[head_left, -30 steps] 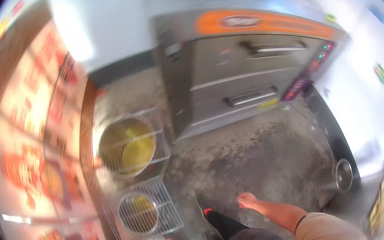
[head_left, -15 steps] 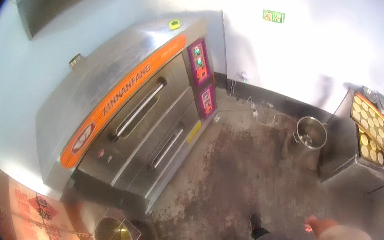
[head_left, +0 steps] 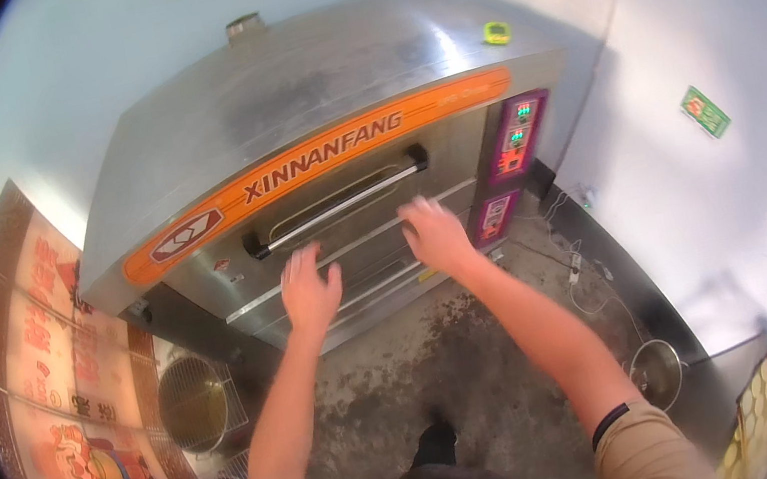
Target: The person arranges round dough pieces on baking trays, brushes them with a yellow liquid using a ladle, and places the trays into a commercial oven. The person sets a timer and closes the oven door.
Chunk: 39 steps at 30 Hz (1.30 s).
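A large stainless-steel deck oven (head_left: 276, 80) with an orange front strip stands ahead of me. Its upper door (head_left: 351, 230) is closed and carries a long bar handle (head_left: 342, 205). Both my arms reach out toward this door. My left hand (head_left: 311, 290) is raised below the handle's left part, fingers apart, holding nothing. Below the handle's right end is my right hand (head_left: 433, 231), also with fingers spread and nothing in it. Neither hand is on the handle. My forearms partly hide the lower door, whose handle (head_left: 377, 288) shows between them.
Purple control panels (head_left: 517, 141) line the oven's right side, and a yellow-green timer (head_left: 497, 33) sits on top. At right are a metal pot (head_left: 657, 373) on the floor and a tray of pale round pieces (head_left: 754, 421). Printed panels (head_left: 61, 375) and wire-racked pots (head_left: 196, 403) stand left.
I have come nearer to the oven and turned toward it. Both hands have risen from low at my sides to in front of the upper door.
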Motion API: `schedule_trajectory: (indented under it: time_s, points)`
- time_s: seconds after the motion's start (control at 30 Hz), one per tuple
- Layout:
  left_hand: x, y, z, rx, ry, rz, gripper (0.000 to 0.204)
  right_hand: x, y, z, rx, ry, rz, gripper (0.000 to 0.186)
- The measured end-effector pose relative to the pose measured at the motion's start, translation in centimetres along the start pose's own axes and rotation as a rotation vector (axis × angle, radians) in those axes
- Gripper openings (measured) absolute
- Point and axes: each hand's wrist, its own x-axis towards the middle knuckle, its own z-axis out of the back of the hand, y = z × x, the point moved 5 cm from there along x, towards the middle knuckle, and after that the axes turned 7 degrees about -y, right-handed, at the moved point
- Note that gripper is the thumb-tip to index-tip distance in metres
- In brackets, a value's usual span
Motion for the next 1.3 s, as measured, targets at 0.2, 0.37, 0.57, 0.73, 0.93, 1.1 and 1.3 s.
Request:
schedule_trajectory:
  time_s: [0.2, 0.37, 0.57, 0.73, 0.93, 1.1, 1.3]
  points:
    - [8.7, 4.6, -9.0, 0.404, 0.383, 0.193, 0.051, 12.0, -1.8, -8.5, -0.254, 0.112, 0.155, 0.041]
    - [3.3, 4.5, -10.3, 0.362, 0.207, 0.138, 0.047, 8.3, -4.8, -12.4, -0.186, 0.218, 0.069, 0.02]
    - [-11.3, 3.2, -13.6, 0.451, 0.495, 0.288, 0.067, -6.2, -7.2, -14.9, -0.114, 0.389, -0.047, 0.027]
    - [-19.4, 6.8, -19.3, 0.442, 0.77, 0.541, 0.065, -12.7, -9.6, -19.3, -0.086, 0.354, -0.154, 0.039]
    - [-24.6, 10.8, -23.8, 0.554, 0.984, 0.421, 0.054, -17.8, -9.6, -18.2, -0.034, 0.532, -0.147, 0.058]
    - [-28.1, 12.6, -24.6, 0.76, 1.318, -0.196, 0.045, -29.1, -10.5, -11.3, -0.005, 0.655, -0.311, 0.061]
    - [-26.8, 5.9, -22.7, 0.926, 0.834, -0.202, 0.034, -56.0, -14.9, 5.8, 0.012, 0.92, -1.159, 0.046]
